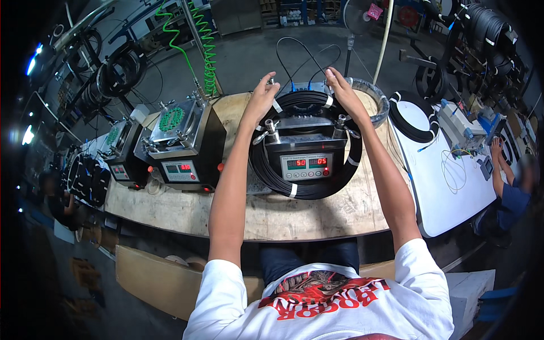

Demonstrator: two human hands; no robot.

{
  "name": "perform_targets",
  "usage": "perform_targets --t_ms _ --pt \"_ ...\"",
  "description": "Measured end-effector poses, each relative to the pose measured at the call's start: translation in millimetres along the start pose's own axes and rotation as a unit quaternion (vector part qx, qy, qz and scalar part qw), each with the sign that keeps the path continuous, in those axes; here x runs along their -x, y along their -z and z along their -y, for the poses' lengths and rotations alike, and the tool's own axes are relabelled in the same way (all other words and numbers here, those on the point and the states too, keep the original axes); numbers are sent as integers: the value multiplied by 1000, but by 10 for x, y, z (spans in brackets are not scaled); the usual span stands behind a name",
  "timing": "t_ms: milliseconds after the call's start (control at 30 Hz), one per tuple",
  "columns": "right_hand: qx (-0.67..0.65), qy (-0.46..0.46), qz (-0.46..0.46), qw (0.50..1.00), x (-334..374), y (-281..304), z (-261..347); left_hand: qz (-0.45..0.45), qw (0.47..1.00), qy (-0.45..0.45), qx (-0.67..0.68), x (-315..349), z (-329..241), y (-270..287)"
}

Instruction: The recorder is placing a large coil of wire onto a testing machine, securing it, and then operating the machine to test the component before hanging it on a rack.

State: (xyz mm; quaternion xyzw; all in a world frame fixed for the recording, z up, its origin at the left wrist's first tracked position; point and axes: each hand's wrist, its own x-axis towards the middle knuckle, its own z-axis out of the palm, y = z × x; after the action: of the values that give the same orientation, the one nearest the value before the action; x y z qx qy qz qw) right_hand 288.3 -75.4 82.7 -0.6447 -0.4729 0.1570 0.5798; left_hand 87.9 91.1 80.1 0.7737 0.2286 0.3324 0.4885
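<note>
A fiber polishing machine [274,148] with a lit red digital display stands on the wooden bench in front of me. Around it lies a big coil of black cable [354,164], bound with white ties. Black cable ends with blue connectors [294,87] rise behind the coil and loop upward. My left hand [262,101] is closed at a metal clamp knob [272,81] at the machine's back left. My right hand [344,95] is closed at the back right clamp, its fingertips partly hiding what they grip. Two front clamp posts [272,131] stand untouched.
Two similar machines with green round fixtures [171,119] stand to the left on the wooden bench [170,212]. At right, a white table [453,204] holds another black cable coil [399,122]; a person works there. Green spiral air hoses [208,56] hang behind.
</note>
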Motion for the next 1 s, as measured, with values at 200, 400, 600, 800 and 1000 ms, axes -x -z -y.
perform_targets --t_ms 200,400,600,800,1000 --pt "12 3 -17 1000 -44 22 -74 -3 1000 10 16 16 -57 -39" --pt "-55 11 -10 998 0 -17 -18 -20 1000 19 14 -25 66 17" --pt "-55 19 -6 998 -42 29 -141 -7 999 40 21 25 -43 -11" --pt "-62 10 -19 998 -37 15 -147 -20 997 33 59 46 -29 35" --pt "-48 23 -28 998 -62 19 -181 -25 999 22 21 21 -29 8"
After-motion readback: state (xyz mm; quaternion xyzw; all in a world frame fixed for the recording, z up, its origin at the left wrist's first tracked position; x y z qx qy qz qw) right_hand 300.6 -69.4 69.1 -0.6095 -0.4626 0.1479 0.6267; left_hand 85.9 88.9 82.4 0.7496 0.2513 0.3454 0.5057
